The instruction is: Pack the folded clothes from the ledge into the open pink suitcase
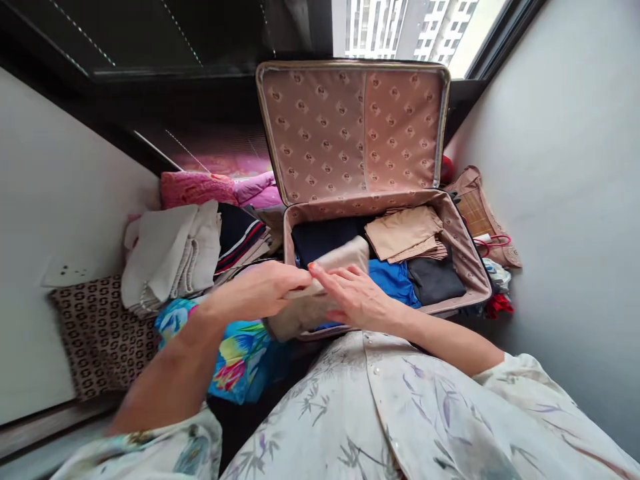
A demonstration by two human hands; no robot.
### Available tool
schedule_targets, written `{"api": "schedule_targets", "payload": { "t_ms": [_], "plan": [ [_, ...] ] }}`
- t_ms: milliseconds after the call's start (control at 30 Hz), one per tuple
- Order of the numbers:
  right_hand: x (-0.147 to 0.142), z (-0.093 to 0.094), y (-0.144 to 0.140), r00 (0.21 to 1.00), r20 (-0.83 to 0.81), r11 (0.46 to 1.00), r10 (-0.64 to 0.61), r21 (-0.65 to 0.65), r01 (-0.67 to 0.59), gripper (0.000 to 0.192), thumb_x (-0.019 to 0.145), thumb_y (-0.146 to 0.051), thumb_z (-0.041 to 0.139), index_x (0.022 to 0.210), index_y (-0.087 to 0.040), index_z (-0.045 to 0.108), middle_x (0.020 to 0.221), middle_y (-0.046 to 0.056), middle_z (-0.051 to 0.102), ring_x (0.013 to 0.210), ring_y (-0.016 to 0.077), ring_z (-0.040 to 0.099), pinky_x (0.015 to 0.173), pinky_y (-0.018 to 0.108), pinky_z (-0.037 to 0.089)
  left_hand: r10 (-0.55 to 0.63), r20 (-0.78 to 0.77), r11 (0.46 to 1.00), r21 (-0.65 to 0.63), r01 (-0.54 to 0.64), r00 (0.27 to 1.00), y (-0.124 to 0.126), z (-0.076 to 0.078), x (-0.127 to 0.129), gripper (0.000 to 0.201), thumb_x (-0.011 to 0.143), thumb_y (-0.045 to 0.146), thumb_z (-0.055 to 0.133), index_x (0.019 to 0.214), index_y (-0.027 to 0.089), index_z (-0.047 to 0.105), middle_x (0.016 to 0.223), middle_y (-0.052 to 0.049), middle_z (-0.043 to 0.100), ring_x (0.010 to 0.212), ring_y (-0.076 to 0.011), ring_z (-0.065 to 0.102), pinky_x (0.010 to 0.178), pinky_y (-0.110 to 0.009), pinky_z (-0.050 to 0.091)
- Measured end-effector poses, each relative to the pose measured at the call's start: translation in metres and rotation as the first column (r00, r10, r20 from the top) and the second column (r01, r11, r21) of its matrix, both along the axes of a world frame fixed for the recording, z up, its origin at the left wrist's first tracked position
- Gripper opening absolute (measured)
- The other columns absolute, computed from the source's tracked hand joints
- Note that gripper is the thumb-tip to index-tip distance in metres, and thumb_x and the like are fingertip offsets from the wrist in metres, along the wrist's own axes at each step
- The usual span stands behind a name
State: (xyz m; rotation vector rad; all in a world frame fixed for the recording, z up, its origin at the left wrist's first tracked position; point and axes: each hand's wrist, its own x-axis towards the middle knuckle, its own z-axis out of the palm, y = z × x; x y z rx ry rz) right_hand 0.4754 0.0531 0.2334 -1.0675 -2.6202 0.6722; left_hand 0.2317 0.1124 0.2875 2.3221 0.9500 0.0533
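While the open suitcase (463, 250) lies with its lid propped up, the left hand (255, 290) curls its fingers around a folded beige garment (320, 287) at the suitcase's near-left corner. The right hand (355, 297) rests flat on that garment, fingers extended. A tan folded cloth (403, 233) lies deeper inside the suitcase.

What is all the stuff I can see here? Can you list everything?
suitcase: one, pink lining, open, lid up, centre
beige cloth: one, folded, at suitcase's near edge, under both hands
tan clothes: small stack, inside, back right
blue garment: one, inside, middle
dark garment: one, grey-black, inside, right
white linens: pile, left of suitcase
floral fabric: one, bright blue, below linens
patterned cushion: one, brown, far left
woven bag: one, tan, right
left hand: grips beige cloth
right hand: flat on beige cloth
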Motion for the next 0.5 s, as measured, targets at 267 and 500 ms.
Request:
{"api": "schedule_targets", "payload": {
  "t_ms": [267,500],
  "plan": [
    [0.082,-0.021,0.018,0.993,-0.114,0.989,-0.026,-0.148,0.009,0.046,0.075,-0.030,0.085,0.118,-0.020,0.072,0.124,0.010,0.068,0.116,0.0261,0.056,0.100,0.041,0.046,-0.466,-0.072,0.885,-0.042,0.464,0.882,0.022,0.003,0.113,0.029,0.082,0.006,0.052,0.097,0.024,0.070,0.075,0.004,0.067,0.067,-0.0140,0.059,0.065,-0.022,0.038],
    [0.152,-0.087,0.019,0.451,-0.484,0.659,-0.750,-0.601,0.452,0.033,0.079,-0.047,0.075,0.073,-0.017,0.064,0.069,-0.002,0.061,0.067,0.0141,0.054,0.065,0.027,0.046,-0.318,0.037,0.868,0.412,0.276,0.947,0.077,0.002,0.240,0.028,0.088,0.008,0.053,0.109,0.020,0.066,0.099,-0.004,0.071,0.098,-0.0203,0.067,0.092,-0.031,0.047]
  ]
}}
